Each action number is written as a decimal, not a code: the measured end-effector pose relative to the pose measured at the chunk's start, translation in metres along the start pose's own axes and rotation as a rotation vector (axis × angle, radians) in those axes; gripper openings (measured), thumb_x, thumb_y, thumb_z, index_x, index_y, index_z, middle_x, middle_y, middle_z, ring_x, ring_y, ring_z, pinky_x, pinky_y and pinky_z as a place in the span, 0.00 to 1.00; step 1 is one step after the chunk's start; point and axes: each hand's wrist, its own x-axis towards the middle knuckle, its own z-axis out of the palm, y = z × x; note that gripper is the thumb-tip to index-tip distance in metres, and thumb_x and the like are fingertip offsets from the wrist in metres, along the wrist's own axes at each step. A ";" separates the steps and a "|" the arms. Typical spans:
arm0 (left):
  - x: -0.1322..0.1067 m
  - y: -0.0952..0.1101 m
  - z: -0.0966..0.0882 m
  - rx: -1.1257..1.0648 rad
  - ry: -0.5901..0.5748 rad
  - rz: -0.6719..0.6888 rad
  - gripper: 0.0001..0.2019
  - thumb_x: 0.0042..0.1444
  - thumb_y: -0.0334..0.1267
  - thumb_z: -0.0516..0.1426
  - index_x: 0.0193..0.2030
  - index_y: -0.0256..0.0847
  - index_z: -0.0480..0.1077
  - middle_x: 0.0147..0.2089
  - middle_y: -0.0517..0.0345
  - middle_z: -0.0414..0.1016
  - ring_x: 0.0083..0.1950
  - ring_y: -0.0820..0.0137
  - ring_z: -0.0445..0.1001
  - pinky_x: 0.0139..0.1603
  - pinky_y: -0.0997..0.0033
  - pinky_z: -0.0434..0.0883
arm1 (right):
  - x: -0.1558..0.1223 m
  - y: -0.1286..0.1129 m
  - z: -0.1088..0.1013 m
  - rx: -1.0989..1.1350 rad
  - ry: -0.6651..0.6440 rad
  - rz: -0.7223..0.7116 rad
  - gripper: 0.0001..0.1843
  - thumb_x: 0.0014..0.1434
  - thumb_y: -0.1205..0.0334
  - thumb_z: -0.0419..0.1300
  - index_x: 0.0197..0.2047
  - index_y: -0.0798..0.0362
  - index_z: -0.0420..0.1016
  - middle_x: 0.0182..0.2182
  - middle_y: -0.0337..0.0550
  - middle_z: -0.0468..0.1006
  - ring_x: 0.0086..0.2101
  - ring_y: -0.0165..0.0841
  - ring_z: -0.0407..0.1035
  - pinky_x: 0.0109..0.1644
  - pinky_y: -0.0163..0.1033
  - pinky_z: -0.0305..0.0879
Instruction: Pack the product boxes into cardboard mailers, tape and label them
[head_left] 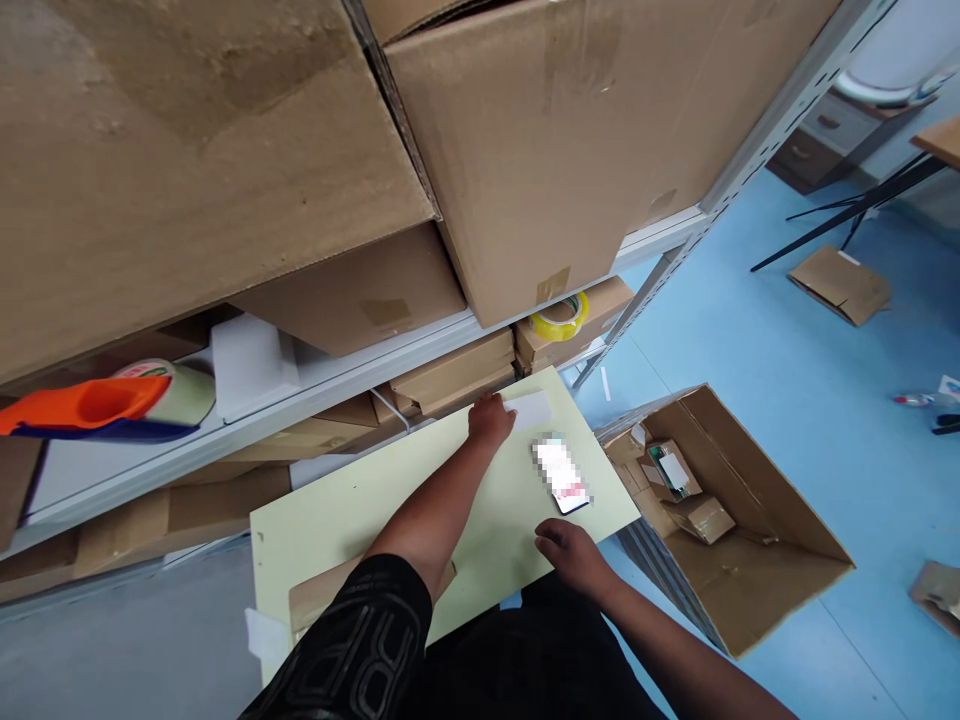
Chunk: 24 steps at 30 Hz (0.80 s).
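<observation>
My left hand (491, 420) reaches across the pale yellow tabletop (495, 510) to its far edge. Its fingers are closed on the left end of a flat white slip of paper (529, 410). Close to the table's near edge is my right hand (574, 556), its fingers loosely bent, a gap beside the thumb and nothing visible in it. Between the hands, toward the right, lies a phone (562, 476) with a lit, blurred screen. A flat brown cardboard piece (322, 595) is partly hidden beneath my left arm.
Large cardboard boxes (517, 150) fill the shelf ahead. An orange tape dispenser (97, 405) stands on the shelf at left, and a yellow tape roll (559, 318) rests on a lower box. An open carton (757, 560) with small boxes inside stands right of the table.
</observation>
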 end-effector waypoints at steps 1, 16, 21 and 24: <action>0.001 -0.004 -0.001 -0.005 -0.031 0.007 0.17 0.64 0.49 0.58 0.52 0.39 0.73 0.57 0.43 0.73 0.59 0.53 0.71 0.55 0.59 0.70 | 0.001 -0.002 0.000 -0.001 -0.005 -0.003 0.13 0.64 0.55 0.56 0.42 0.50 0.81 0.39 0.45 0.83 0.40 0.39 0.76 0.44 0.40 0.68; 0.001 -0.019 -0.001 -0.010 -0.034 0.133 0.08 0.66 0.37 0.55 0.47 0.41 0.76 0.54 0.47 0.76 0.59 0.58 0.72 0.60 0.62 0.69 | 0.004 -0.011 0.001 -0.025 -0.030 0.009 0.13 0.63 0.56 0.57 0.43 0.51 0.81 0.37 0.44 0.83 0.37 0.38 0.76 0.42 0.39 0.67; 0.004 -0.023 0.002 -0.031 -0.064 0.119 0.12 0.64 0.45 0.59 0.49 0.41 0.74 0.55 0.48 0.76 0.58 0.58 0.72 0.56 0.63 0.71 | 0.004 -0.011 0.003 -0.041 -0.044 0.013 0.13 0.64 0.55 0.57 0.43 0.50 0.81 0.37 0.44 0.83 0.37 0.37 0.76 0.41 0.39 0.66; 0.003 -0.024 0.004 -0.038 -0.068 0.101 0.14 0.63 0.47 0.61 0.50 0.41 0.73 0.57 0.46 0.74 0.60 0.56 0.70 0.57 0.62 0.71 | 0.005 -0.011 0.004 -0.050 -0.050 0.017 0.14 0.64 0.55 0.57 0.43 0.49 0.81 0.37 0.44 0.83 0.37 0.38 0.76 0.40 0.39 0.66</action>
